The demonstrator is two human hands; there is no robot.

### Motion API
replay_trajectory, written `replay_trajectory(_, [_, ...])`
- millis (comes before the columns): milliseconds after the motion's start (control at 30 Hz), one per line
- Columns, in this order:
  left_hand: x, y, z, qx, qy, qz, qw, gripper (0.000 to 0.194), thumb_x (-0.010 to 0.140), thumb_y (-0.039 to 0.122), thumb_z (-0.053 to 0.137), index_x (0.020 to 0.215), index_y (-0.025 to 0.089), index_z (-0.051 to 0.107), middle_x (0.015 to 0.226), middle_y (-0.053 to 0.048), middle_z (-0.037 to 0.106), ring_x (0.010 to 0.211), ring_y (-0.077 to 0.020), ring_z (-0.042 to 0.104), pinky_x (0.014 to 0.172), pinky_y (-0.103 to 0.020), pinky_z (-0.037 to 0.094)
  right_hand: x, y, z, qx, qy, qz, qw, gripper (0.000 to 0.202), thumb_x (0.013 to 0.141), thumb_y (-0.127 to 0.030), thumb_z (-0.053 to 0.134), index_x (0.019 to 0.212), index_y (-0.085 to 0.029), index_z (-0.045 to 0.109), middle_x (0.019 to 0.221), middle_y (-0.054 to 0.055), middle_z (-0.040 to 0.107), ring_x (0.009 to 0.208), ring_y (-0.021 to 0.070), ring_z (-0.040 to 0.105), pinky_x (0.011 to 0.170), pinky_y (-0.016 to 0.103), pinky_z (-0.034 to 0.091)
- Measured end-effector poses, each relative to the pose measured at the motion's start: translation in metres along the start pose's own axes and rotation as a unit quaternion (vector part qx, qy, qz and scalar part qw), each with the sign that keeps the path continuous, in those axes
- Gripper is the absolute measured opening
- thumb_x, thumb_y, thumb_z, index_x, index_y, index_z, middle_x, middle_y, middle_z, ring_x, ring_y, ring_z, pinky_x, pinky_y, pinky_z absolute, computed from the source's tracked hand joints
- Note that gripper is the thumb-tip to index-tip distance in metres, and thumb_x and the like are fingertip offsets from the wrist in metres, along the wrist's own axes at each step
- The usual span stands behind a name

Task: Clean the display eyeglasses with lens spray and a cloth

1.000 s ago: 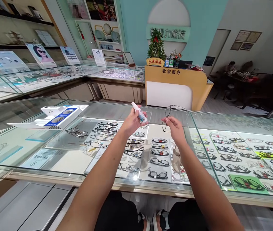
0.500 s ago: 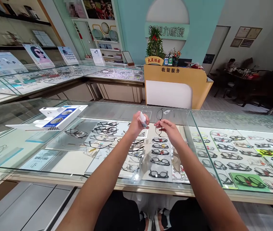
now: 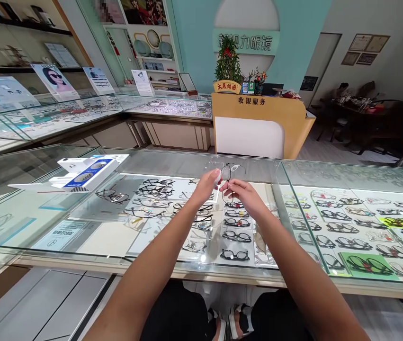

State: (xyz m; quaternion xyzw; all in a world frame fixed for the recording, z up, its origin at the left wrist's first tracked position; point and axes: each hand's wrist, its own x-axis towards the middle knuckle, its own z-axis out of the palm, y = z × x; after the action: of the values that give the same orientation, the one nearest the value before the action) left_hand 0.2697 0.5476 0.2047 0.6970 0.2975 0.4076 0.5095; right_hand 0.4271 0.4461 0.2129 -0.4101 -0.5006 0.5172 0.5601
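Note:
My left hand [image 3: 206,184] is closed round a small white spray bottle [image 3: 217,176], mostly hidden by the fingers. Just to its right, my right hand [image 3: 242,192] pinches a pair of thin dark-framed glasses [image 3: 226,172] near the middle, one lens above the fingers and one below. A small white tag [image 3: 235,167] shows beside the upper lens. The bottle is close to the glasses; whether they touch I cannot tell. Both hands are above the glass counter [image 3: 109,263].
Rows of glasses [image 3: 236,236] lie in the counter below my hands, with more frames [image 3: 352,244] to the right. An opened white and blue box [image 3: 91,174] sits on the left of the glass. Beyond stands a yellow cash desk [image 3: 295,123].
The glasses have moved left and turned, coming closer to my left hand. My left hand has rotated, so its fingers now cover most of the bottle.

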Motion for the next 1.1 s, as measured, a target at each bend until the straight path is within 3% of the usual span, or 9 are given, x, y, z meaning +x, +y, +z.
replay_trajectory(167, [-0.001, 0.002, 0.0, -0.006, -0.009, 0.007, 1.0, 0.05, 0.097, 0.065, 0.047, 0.076, 0.021, 0.061, 0.077, -0.004, 0.058, 0.073, -0.0191, 0.051, 0.072, -0.032, 0.046, 0.002, -0.003, -0.005, 0.031, 0.034, -0.014, 0.999, 0.031, 0.087, -0.056, 0.074, 0.086, -0.024, 0.074, 0.102, 0.004, 0.078, 0.086, 0.0175, 0.066, 0.08, 0.031, 0.049])
replay_trajectory(333, [-0.004, 0.002, 0.004, 0.028, -0.08, 0.009, 0.996, 0.05, 0.097, 0.064, 0.047, 0.073, 0.021, 0.058, 0.076, -0.003, 0.056, 0.073, -0.0192, 0.05, 0.072, -0.032, 0.045, 0.006, -0.002, -0.015, 0.091, 0.095, -0.03, 0.991, 0.03, 0.083, -0.054, 0.079, 0.087, -0.025, 0.075, 0.101, 0.004, 0.078, 0.085, 0.0175, 0.067, 0.077, 0.03, 0.05])
replay_trajectory(533, [-0.006, 0.005, 0.005, 0.071, -0.119, 0.016, 0.99, 0.053, 0.095, 0.068, 0.053, 0.072, 0.021, 0.058, 0.073, -0.003, 0.056, 0.069, -0.0185, 0.047, 0.067, -0.032, 0.037, 0.007, -0.003, -0.016, 0.1, 0.108, -0.035, 0.989, 0.034, 0.081, -0.058, 0.081, 0.088, -0.025, 0.073, 0.101, 0.005, 0.078, 0.084, 0.0177, 0.067, 0.074, 0.03, 0.052])
replay_trajectory(600, [-0.002, 0.003, -0.001, 0.052, -0.072, 0.011, 0.996, 0.057, 0.098, 0.07, 0.045, 0.074, 0.021, 0.061, 0.073, -0.004, 0.058, 0.068, -0.0188, 0.047, 0.067, -0.033, 0.037, 0.006, -0.003, -0.015, 0.096, 0.112, -0.036, 0.988, 0.035, 0.081, -0.059, 0.08, 0.087, -0.026, 0.073, 0.103, 0.005, 0.079, 0.084, 0.0183, 0.067, 0.074, 0.031, 0.052])
replay_trajectory(667, [0.007, -0.002, -0.014, 0.027, 0.015, -0.002, 1.0, 0.056, 0.099, 0.069, 0.042, 0.077, 0.022, 0.061, 0.074, -0.004, 0.059, 0.068, -0.019, 0.048, 0.068, -0.034, 0.038, 0.006, -0.004, -0.014, 0.096, 0.116, -0.035, 0.988, 0.035, 0.08, -0.059, 0.08, 0.088, -0.026, 0.073, 0.104, 0.005, 0.079, 0.084, 0.0187, 0.067, 0.074, 0.032, 0.051])
replay_trajectory(833, [0.029, -0.028, -0.061, 0.087, 0.239, -0.077, 0.964, 0.017, 0.09, 0.037, 0.063, 0.102, 0.025, 0.06, 0.093, -0.003, 0.065, 0.086, -0.0226, 0.059, 0.08, -0.035, 0.047, 0.004, -0.006, -0.014, 0.102, 0.116, -0.032, 0.987, 0.032, 0.079, -0.056, 0.081, 0.087, -0.026, 0.072, 0.103, 0.005, 0.078, 0.084, 0.0188, 0.066, 0.074, 0.032, 0.051])
replay_trajectory(933, [0.033, -0.043, -0.085, 0.179, 0.284, -0.091, 0.938, 0.03, 0.09, 0.025, 0.061, 0.12, 0.027, 0.057, 0.116, -0.006, 0.068, 0.106, -0.0248, 0.062, 0.093, -0.039, 0.05, 0.003, -0.006, -0.015, 0.09, 0.117, -0.032, 0.989, 0.032, 0.08, -0.056, 0.08, 0.088, -0.026, 0.072, 0.104, 0.005, 0.078, 0.085, 0.0195, 0.066, 0.075, 0.033, 0.051])
replay_trajectory(1000, [0.033, -0.05, -0.097, 0.235, 0.289, -0.084, 0.924, 0.03, 0.089, 0.023, 0.062, 0.12, 0.025, 0.059, 0.127, -0.009, 0.066, 0.111, -0.0249, 0.063, 0.099, -0.039, 0.049, 0.003, -0.005, -0.015, 0.084, 0.117, -0.033, 0.989, 0.033, 0.081, -0.057, 0.079, 0.089, -0.026, 0.072, 0.104, 0.006, 0.078, 0.086, 0.0196, 0.066, 0.075, 0.033, 0.051])
replay_trajectory(1100, [0.03, -0.056, -0.107, 0.294, 0.294, -0.095, 0.904, 0.023, 0.088, 0.024, 0.066, 0.111, 0.022, 0.062, 0.123, -0.011, 0.069, 0.111, -0.0262, 0.066, 0.1, -0.039, 0.048, 0.003, -0.004, -0.016, 0.084, 0.115, -0.031, 0.989, 0.032, 0.082, -0.056, 0.078, 0.09, -0.025, 0.072, 0.105, 0.006, 0.077, 0.086, 0.019, 0.066, 0.075, 0.032, 0.051])
